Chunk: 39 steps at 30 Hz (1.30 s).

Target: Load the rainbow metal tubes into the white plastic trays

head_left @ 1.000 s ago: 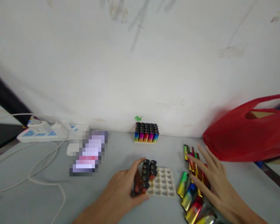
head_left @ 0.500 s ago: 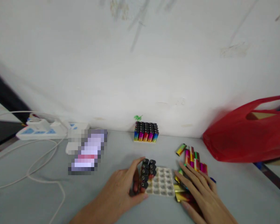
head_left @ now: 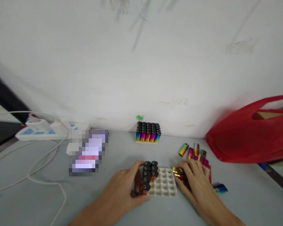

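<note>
A white tray [head_left: 165,182] with a grid of sockets lies on the table. Several black-topped lighters [head_left: 147,180] stand upright in its two left columns. My left hand [head_left: 126,185] wraps the tray's left side, with the thumb at the near edge and the index finger at the far corner lighter. Just right of the tray, my right hand [head_left: 196,180] curls over shiny gold lighters [head_left: 178,171]; its palm hides part of them. More loose metallic lighters [head_left: 191,153] lie beyond its fingers, and a blue one [head_left: 220,188] lies right of the wrist.
A full block of lighters [head_left: 147,133] stands by the wall. At left are a blurred phone [head_left: 91,152], a power strip [head_left: 43,133] and white cables [head_left: 44,183]. A red bag [head_left: 247,135] sits on the right.
My right hand has curled from spread fingers and drawn gold lighters together beside the tray. The blue lighter now shows behind it. My left hand has stayed in place.
</note>
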Available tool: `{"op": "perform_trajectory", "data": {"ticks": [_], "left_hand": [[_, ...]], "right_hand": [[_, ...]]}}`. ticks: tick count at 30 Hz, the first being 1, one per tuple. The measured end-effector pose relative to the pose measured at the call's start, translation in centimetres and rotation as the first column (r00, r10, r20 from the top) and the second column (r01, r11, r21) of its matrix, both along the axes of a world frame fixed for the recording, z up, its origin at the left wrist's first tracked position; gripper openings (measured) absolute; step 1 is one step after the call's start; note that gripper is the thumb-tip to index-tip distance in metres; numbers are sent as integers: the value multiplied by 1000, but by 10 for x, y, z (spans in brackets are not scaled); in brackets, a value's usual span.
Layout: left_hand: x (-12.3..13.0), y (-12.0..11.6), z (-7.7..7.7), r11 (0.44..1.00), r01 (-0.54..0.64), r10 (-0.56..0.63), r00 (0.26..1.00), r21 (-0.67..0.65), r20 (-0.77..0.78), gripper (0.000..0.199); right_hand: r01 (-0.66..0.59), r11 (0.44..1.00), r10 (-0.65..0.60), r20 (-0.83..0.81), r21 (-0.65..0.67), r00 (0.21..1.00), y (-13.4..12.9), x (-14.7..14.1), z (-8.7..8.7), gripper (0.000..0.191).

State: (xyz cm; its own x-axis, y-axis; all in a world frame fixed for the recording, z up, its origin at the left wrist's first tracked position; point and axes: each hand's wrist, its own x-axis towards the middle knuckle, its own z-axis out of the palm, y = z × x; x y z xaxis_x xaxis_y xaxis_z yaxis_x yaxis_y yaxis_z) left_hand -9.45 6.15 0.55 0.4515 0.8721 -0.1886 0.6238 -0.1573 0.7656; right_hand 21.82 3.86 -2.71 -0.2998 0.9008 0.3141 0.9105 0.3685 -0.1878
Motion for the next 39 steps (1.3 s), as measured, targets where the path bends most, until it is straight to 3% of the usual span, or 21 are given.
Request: {"op": "perform_trajectory", "data": {"ticks": [4,11,17,24,28,33,39], "left_hand": [[0,1,1,1000,11,-11,1000,-7,22,61],[-3,6,1,999,16,-14,999,-45,50,51],[-10,9,6,993,29,-22,998,-114,61,60],[-20,13,-6,959,147,-77,958,-242,277,76],[-20,14,-8,970,144,-80,950,-195,302,78],[-20,9,3,993,104,-92,977,-52,194,77],[-21,3,2,997,77,-78,993,23,83,102]], "right_hand": [[24,1000,-24,-17,-8,1000,12,-4,-1,17],[30,997,-30,-3,72,1000,27,-4,-8,30],[45,993,-48,26,112,999,37,-9,-13,43],[53,986,-76,143,160,987,46,-9,-15,40],[35,988,-62,177,151,982,46,-7,-13,39],[29,990,-50,146,140,988,43,-12,-8,36],[11,990,-34,163,142,986,47,-15,-17,24]]}}
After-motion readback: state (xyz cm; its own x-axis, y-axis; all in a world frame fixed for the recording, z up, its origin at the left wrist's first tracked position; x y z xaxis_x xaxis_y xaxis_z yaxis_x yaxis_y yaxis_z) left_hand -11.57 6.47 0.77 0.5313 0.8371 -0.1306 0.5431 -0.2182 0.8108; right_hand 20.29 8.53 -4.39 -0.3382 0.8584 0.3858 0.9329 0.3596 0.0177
